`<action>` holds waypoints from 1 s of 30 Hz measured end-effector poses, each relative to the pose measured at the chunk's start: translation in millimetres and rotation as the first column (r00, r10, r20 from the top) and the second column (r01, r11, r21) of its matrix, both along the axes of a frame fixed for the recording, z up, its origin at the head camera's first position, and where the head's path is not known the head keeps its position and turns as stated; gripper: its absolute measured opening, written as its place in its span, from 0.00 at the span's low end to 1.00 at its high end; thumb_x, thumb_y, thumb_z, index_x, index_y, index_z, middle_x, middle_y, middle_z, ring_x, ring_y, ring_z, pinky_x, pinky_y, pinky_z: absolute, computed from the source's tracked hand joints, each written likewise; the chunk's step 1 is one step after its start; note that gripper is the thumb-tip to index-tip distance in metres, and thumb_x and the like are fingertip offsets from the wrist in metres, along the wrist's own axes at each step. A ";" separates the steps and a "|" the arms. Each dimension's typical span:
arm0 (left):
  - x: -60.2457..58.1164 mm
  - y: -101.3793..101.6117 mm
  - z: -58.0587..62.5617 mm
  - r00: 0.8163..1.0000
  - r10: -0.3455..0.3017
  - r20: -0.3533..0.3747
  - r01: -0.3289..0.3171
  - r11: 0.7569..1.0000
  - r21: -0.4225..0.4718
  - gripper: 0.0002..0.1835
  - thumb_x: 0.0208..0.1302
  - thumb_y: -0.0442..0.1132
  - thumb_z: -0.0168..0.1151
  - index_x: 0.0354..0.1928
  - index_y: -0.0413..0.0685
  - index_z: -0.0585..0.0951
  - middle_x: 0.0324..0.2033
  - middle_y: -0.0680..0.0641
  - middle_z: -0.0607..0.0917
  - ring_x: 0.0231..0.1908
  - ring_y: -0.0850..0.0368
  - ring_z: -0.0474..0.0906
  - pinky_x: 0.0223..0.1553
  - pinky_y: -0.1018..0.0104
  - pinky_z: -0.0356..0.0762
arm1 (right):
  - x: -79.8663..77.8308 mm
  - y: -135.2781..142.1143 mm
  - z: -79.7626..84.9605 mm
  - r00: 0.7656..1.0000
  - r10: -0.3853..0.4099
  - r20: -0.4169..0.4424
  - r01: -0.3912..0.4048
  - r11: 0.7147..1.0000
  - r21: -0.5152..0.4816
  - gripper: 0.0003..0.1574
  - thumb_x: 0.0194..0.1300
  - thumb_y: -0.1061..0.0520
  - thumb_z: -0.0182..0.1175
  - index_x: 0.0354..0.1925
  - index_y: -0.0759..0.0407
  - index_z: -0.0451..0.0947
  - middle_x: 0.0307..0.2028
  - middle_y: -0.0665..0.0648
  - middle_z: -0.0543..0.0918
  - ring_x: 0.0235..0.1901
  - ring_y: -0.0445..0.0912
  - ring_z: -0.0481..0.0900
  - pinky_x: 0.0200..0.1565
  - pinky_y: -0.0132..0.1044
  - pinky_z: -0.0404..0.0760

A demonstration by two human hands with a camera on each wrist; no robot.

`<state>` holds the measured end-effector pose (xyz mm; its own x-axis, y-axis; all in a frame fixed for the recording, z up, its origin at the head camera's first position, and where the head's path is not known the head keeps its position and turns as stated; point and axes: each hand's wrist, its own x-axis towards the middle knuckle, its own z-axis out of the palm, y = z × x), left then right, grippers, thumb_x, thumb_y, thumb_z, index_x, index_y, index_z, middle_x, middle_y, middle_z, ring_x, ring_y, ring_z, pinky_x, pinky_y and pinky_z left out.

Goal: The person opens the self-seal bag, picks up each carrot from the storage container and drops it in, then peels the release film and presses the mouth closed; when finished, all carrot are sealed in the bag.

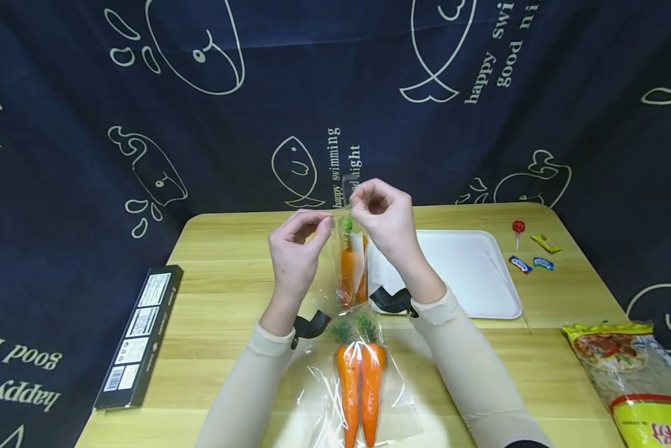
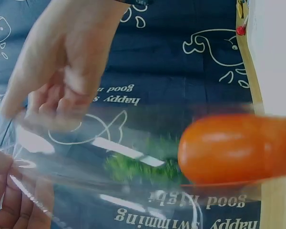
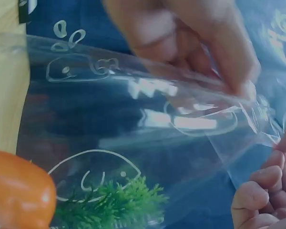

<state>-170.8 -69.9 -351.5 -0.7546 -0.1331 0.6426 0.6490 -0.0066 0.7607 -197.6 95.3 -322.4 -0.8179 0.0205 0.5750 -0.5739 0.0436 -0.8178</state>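
Note:
My left hand (image 1: 296, 252) and right hand (image 1: 390, 218) each pinch the top edge of a clear plastic bag (image 2: 76, 162) between thumb and forefinger. Inside the bag hang orange carrots (image 1: 347, 267) with feathery green tops (image 3: 119, 202). The left wrist view has the right hand (image 2: 69, 62) at the upper left and part of the left hand (image 2: 14, 200) at the lower left. Nearer my body, between the forearms, two more carrots (image 1: 349, 379) lie in another clear bag (image 1: 402, 410) on the table.
A white tray (image 1: 453, 267) lies right of the bag. Beyond it are a red lollipop (image 1: 518, 228) and several small wrapped candies (image 1: 543, 263). A long black box (image 1: 139, 336) sits at the left edge. A yellow-and-clear food packet (image 1: 632, 379) lies at the near right. Dark printed cloth (image 1: 335, 74) hangs behind.

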 end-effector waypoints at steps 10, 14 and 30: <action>-15.7 -8.8 -6.6 0.989 -0.069 0.128 0.031 0.961 0.274 0.11 0.65 0.33 0.66 0.42 0.29 0.82 0.34 0.43 0.86 0.34 0.49 0.85 0.43 0.57 0.88 | -26.9 86.0 -4.7 0.990 -0.049 0.136 0.112 0.854 -0.508 0.07 0.63 0.73 0.59 0.30 0.67 0.80 0.18 0.53 0.74 0.16 0.42 0.65 0.18 0.28 0.62; -21.8 -13.1 -8.6 0.981 -0.097 0.171 0.030 0.933 0.358 0.09 0.65 0.34 0.67 0.42 0.33 0.82 0.35 0.45 0.85 0.34 0.52 0.84 0.42 0.58 0.88 | -32.5 140.1 -12.5 0.964 -0.156 0.217 0.255 0.779 -0.573 0.04 0.63 0.71 0.60 0.30 0.70 0.79 0.19 0.55 0.73 0.17 0.44 0.66 0.17 0.29 0.60; -25.4 -13.9 -12.3 0.976 -0.141 0.165 0.071 0.926 0.371 0.07 0.66 0.33 0.65 0.42 0.35 0.82 0.34 0.44 0.83 0.35 0.50 0.83 0.44 0.59 0.88 | -15.4 246.7 -58.6 0.754 -0.289 0.590 0.442 0.887 -0.131 0.06 0.65 0.59 0.64 0.30 0.58 0.84 0.20 0.47 0.77 0.19 0.40 0.71 0.19 0.27 0.71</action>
<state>-196.2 -83.9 -363.8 -0.8777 -0.2417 0.4138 0.4773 -0.3640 0.7998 -213.0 342.0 -381.0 -0.8868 0.4614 -0.0268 -0.0165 -0.0895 -0.9958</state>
